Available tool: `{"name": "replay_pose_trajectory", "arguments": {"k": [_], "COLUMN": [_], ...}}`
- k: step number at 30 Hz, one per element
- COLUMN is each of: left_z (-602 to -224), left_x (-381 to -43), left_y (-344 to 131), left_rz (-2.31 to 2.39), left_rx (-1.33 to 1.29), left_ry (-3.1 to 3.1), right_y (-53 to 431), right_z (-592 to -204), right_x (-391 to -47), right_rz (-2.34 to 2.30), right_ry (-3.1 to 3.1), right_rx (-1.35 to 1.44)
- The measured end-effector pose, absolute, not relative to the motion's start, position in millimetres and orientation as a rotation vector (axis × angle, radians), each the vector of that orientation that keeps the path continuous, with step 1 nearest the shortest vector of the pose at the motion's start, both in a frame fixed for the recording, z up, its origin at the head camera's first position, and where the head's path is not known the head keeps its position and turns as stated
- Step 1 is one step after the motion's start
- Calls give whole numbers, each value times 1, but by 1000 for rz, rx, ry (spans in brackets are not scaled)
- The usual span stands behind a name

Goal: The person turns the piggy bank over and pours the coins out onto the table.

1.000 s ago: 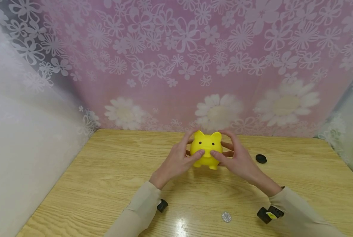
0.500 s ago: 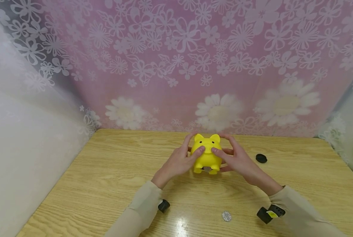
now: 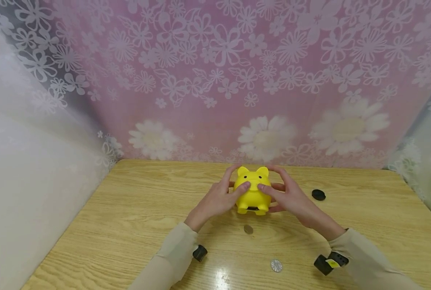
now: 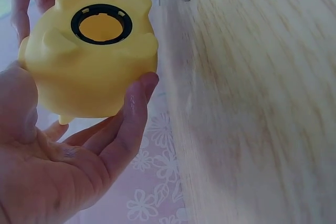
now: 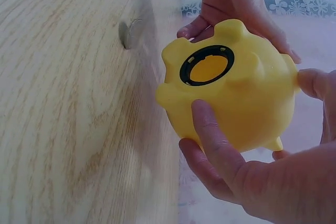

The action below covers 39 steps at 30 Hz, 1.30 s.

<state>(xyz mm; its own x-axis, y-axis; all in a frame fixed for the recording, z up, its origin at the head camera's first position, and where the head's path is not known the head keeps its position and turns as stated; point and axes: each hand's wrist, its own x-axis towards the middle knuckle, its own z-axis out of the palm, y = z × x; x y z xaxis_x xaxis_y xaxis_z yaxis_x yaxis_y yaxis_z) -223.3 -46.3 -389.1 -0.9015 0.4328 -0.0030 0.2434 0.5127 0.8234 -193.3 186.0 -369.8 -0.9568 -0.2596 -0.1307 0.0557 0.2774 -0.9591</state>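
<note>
Fingers [image 5: 214,137] half-curled round the yellow piggy bank [image 3: 253,197]

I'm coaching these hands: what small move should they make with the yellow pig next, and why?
Probably the left hand and right hand should gently shake the yellow pig: its underside opening is uncapped, a silver coin and a darker coin are outside it, and whether it holds more isn't visible.

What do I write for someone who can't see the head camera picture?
A person's left hand and right hand hold a yellow piggy bank facing the camera. A black disc lies further right on the wooden table, two coins show lower down, and behind is a pink flowered backdrop.
</note>
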Motion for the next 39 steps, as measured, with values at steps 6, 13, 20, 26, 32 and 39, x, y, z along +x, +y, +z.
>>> {"name": "replay_pose_trajectory", "arguments": {"k": [6,13,20,26,32,39], "left_z": [-391,-391,-391,-390,-388,-387], "left_x": [-224,-226,-226,-227,-226,-228], "left_y": [-46,-47,-47,-47,-47,-46], "left_rz": [1395,1412,1418,1426,1447,1580], "left_rx": [557,558,544,558,628,790], "left_ry": [2465,2443,2417,2412,2436,2450], "right_y": [187,186,186,185,186,188], "right_z": [-371,-370,-371,-370,-370,-374], "right_x": [-193,-194,-195,-195,-194,-194], "right_rz": [-1717,-1723,-1719,-1721,-1761,-1815], "right_ry": [2273,2255,2250,2265,2300,2470], "right_rx": [-162,-176,-166,-166,-209,-445]}}
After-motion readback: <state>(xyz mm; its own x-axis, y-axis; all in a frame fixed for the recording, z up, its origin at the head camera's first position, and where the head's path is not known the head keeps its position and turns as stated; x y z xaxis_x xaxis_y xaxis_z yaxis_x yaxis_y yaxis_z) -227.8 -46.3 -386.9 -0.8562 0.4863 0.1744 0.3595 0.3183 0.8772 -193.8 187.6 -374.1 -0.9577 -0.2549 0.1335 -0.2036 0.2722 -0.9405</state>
